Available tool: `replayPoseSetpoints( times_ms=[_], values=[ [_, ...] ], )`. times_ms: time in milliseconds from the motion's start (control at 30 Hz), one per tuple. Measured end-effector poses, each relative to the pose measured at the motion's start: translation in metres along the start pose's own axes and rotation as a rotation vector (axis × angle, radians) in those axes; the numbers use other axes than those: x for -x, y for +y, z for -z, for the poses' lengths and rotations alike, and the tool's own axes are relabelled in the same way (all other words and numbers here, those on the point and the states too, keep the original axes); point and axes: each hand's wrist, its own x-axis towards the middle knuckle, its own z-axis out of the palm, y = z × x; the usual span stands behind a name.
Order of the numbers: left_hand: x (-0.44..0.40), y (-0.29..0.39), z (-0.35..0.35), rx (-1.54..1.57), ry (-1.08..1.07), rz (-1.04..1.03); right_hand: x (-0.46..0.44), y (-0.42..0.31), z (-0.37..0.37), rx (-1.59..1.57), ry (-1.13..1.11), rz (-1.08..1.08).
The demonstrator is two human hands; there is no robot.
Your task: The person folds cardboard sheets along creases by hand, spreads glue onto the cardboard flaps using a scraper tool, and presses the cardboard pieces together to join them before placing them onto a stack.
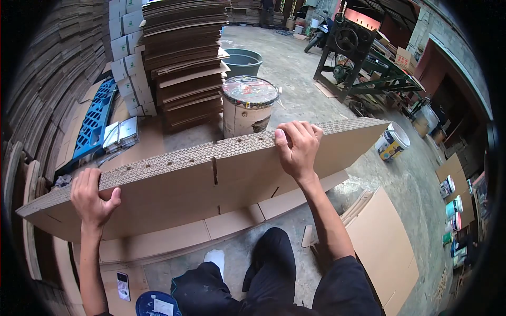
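A thick bundle of flattened cardboard boxes is tilted up on its long edge across the view, with corrugated edges and slots along its top. My left hand grips the top edge near the left end, thumb on the near face and fingers over the top. Farther right, my right hand is closed over the same edge, its fingers partly hidden behind the bundle. Below it lie more flat cardboard sheets on the floor, in front of my legs.
A tall cardboard stack and a lidded drum stand beyond the bundle. A paint bucket is at the right, near loose cardboard. A phone lies beside a blue lid. Machinery stands farther back.
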Motion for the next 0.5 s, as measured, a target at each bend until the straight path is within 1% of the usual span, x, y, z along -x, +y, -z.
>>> replayPoseSetpoints(
  times_ms=[267, 333, 367, 433, 467, 500],
  values=[
    [0.003, 0.001, 0.011, 0.003, -0.048, -0.004, 0.002, -0.001, 0.002, 0.012, 0.005, -0.005],
    [0.002, 0.0, 0.02, 0.076, -0.137, -0.009, 0.002, -0.001, 0.003, 0.022, 0.009, -0.004],
    [0.001, -0.001, 0.027, 0.08, -0.134, -0.011, 0.002, -0.001, 0.003, 0.016, 0.015, 0.002],
    [0.001, -0.007, 0.04, 0.164, -0.3, 0.044, 0.002, 0.001, 0.003, 0.018, 0.018, 0.005],
    [0.007, -0.016, 0.043, 0.085, -0.334, 0.095, 0.002, 0.001, 0.003, 0.019, 0.016, 0.006],
    [0.01, -0.023, 0.045, -0.007, -0.265, 0.065, 0.003, 0.002, 0.003, 0.018, 0.012, 0.006]
  ],
)
